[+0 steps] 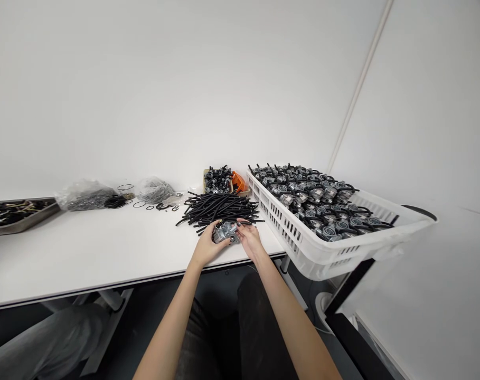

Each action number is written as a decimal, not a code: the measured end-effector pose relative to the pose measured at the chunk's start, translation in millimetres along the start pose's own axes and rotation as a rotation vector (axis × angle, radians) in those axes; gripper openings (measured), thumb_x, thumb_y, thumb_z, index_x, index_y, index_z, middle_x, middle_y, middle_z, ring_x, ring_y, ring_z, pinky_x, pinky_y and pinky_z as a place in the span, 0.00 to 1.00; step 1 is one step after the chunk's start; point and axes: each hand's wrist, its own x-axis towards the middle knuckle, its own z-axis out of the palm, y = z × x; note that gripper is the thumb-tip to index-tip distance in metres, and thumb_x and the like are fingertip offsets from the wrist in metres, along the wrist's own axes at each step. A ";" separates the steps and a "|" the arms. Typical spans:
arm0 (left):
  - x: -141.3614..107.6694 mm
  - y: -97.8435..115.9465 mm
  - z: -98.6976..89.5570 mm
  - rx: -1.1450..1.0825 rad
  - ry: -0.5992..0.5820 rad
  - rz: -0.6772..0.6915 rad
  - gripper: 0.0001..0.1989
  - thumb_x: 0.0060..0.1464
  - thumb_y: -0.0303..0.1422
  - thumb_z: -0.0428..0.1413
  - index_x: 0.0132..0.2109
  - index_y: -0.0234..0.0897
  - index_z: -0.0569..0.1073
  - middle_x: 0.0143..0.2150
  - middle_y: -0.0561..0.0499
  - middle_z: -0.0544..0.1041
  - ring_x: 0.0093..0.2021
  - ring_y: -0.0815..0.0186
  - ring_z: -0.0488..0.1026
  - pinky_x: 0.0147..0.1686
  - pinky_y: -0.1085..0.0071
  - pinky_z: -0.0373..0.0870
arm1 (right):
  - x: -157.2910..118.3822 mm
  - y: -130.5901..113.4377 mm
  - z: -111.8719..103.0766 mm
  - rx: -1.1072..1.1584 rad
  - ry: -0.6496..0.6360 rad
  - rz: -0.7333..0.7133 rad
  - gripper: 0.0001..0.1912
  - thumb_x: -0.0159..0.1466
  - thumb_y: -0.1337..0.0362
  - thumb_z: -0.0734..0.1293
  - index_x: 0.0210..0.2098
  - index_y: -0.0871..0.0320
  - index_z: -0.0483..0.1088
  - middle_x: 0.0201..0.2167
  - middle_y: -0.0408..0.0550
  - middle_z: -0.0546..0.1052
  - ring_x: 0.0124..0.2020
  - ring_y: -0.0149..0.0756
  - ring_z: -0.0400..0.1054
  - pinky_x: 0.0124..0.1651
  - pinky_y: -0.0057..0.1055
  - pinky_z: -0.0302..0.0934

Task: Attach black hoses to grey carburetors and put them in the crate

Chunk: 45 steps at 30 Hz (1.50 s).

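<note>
A silver metal carburetor (225,233) is held just above the table's front edge. My left hand (208,244) is closed round its left side, thumb at the front. At its right side, the fingers of my right hand (249,238) are pinched together on what looks like a black rubber hose (244,223); the fingers partly hide it. Right behind both hands lies a loose pile of short black hoses (218,207).
A white plastic basket (279,219) of carburetors with hoses juts past the table's right end. Behind the pile stand a box of small black parts (218,179) and an orange container (238,182). Leftward are plastic bags (154,189), rings and a metal tray (29,224). Someone's leg (57,338) shows lower left.
</note>
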 end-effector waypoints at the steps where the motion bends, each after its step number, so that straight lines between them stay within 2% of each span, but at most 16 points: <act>1: 0.0 0.2 -0.1 -0.002 0.004 -0.004 0.33 0.46 0.39 0.62 0.58 0.39 0.63 0.58 0.43 0.69 0.58 0.55 0.67 0.58 0.58 0.61 | -0.4 -1.1 0.2 0.018 -0.006 0.018 0.14 0.48 0.66 0.75 0.35 0.56 0.75 0.28 0.43 0.79 0.32 0.33 0.72 0.36 0.28 0.63; 7: 0.2 0.7 -0.2 -0.010 0.006 -0.018 0.33 0.46 0.40 0.62 0.58 0.39 0.63 0.58 0.43 0.69 0.57 0.55 0.67 0.58 0.59 0.61 | -1.7 -4.6 -0.5 0.057 -0.050 0.035 0.16 0.48 0.71 0.71 0.37 0.55 0.75 0.37 0.44 0.81 0.38 0.36 0.74 0.42 0.31 0.65; 14: 0.5 0.6 -0.5 -0.009 0.004 -0.021 0.33 0.45 0.40 0.62 0.58 0.39 0.63 0.58 0.42 0.69 0.57 0.55 0.67 0.57 0.58 0.61 | -1.2 -1.8 -1.7 0.037 -0.063 0.021 0.20 0.46 0.74 0.71 0.39 0.54 0.74 0.40 0.45 0.81 0.37 0.34 0.73 0.39 0.29 0.65; 21: 0.9 -0.9 0.3 -0.009 0.003 -0.004 0.33 0.45 0.39 0.62 0.58 0.39 0.63 0.58 0.43 0.69 0.57 0.55 0.67 0.58 0.59 0.61 | -0.8 -0.7 -2.1 0.006 -0.047 0.016 0.22 0.45 0.74 0.72 0.39 0.53 0.73 0.38 0.44 0.81 0.38 0.34 0.73 0.43 0.30 0.65; 29: 0.5 -0.5 0.6 -0.007 0.007 -0.001 0.33 0.45 0.40 0.63 0.58 0.40 0.63 0.58 0.43 0.69 0.57 0.55 0.67 0.58 0.58 0.61 | -3.7 -3.8 1.7 0.005 -0.045 0.013 0.19 0.46 0.72 0.74 0.38 0.54 0.73 0.40 0.45 0.80 0.39 0.35 0.73 0.43 0.30 0.64; 41: 0.4 -0.5 0.3 0.016 -0.003 -0.026 0.34 0.47 0.40 0.61 0.59 0.37 0.62 0.60 0.41 0.68 0.59 0.55 0.65 0.58 0.59 0.60 | -2.7 -6.2 3.4 0.080 0.004 0.079 0.15 0.48 0.69 0.72 0.36 0.56 0.74 0.34 0.45 0.81 0.35 0.33 0.73 0.40 0.28 0.63; 45: 0.7 -1.4 0.3 0.009 0.001 -0.015 0.33 0.47 0.40 0.62 0.59 0.38 0.63 0.59 0.42 0.68 0.58 0.55 0.66 0.58 0.58 0.61 | -2.8 -7.1 3.6 0.081 0.007 0.085 0.14 0.48 0.70 0.71 0.36 0.57 0.75 0.34 0.45 0.81 0.36 0.34 0.74 0.41 0.29 0.63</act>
